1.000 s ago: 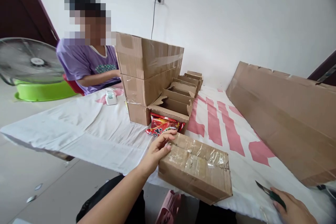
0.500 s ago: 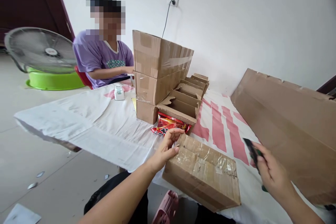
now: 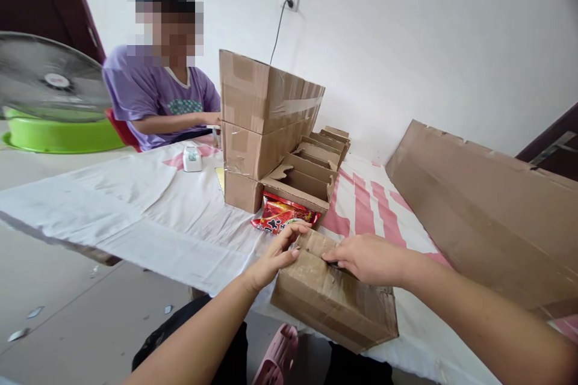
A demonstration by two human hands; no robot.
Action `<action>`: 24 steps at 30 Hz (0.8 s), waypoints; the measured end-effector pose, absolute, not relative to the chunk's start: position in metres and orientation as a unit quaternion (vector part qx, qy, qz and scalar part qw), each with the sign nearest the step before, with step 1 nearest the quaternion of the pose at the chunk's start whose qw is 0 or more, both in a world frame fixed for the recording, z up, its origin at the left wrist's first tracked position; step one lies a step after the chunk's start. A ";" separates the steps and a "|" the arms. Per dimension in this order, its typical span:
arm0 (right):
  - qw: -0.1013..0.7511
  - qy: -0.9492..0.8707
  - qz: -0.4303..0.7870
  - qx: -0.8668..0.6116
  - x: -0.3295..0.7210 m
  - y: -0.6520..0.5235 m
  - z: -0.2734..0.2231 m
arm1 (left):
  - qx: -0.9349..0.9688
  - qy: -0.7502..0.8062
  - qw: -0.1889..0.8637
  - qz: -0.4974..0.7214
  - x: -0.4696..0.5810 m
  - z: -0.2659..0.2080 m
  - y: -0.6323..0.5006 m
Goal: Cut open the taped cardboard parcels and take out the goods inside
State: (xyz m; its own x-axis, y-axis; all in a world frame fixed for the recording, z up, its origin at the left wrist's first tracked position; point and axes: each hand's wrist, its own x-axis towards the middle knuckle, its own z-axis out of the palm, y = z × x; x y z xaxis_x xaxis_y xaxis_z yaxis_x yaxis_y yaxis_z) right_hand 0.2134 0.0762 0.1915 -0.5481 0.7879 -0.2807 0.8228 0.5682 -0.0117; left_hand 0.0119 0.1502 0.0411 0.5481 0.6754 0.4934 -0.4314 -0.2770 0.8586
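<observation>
A taped cardboard box lies at the table's near edge, its top seam facing up. My left hand grips its left end, fingers and thumb bent over the corner. My right hand is closed over the middle of the top, around a utility knife. Only a dark bit of the knife shows at the seam; the hand covers the rest. Just beyond my left fingers, a red snack packet leans against an open cardboard box.
Stacked closed boxes stand mid-table, beside a row of open ones. A large cardboard sheet rises at the right. Across the table sits a person in a purple shirt, near a small white device. A fan stands at far left.
My right hand has swung left from beside the box onto its top seam, bringing the knife with it. My left hand keeps its place on the box. The view has shifted slightly right.
</observation>
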 end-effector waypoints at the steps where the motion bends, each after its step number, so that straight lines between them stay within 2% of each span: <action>1: 0.143 0.874 -0.066 0.459 0.218 0.070 0.194 | 0.649 0.095 0.595 0.465 0.012 0.041 0.150; 5: 0.179 0.845 -0.036 0.502 0.242 0.039 0.203 | 0.646 0.100 0.598 0.464 0.011 0.042 0.149; 13: 0.161 0.786 -0.027 0.596 0.278 -0.005 0.219 | 0.677 0.130 0.558 0.462 0.009 0.042 0.150; 18: 0.046 0.763 -0.080 0.640 0.324 -0.018 0.205 | 0.711 0.153 0.514 0.456 0.005 0.050 0.146; 21: -0.030 0.710 -0.072 0.700 0.364 -0.023 0.172 | 0.705 0.150 0.532 0.445 0.004 0.057 0.141; 24: -0.065 0.673 -0.083 0.732 0.395 -0.031 0.128 | 0.701 0.160 0.553 0.421 0.004 0.059 0.140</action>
State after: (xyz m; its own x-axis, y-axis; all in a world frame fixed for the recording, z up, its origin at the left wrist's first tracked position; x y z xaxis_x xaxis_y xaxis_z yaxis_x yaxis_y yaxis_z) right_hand 0.3953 -0.0312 0.1283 0.0808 0.9961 -0.0348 0.9744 -0.0863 -0.2075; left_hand 0.0038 0.1398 0.0593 0.5935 0.6906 0.4134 -0.2411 -0.3375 0.9099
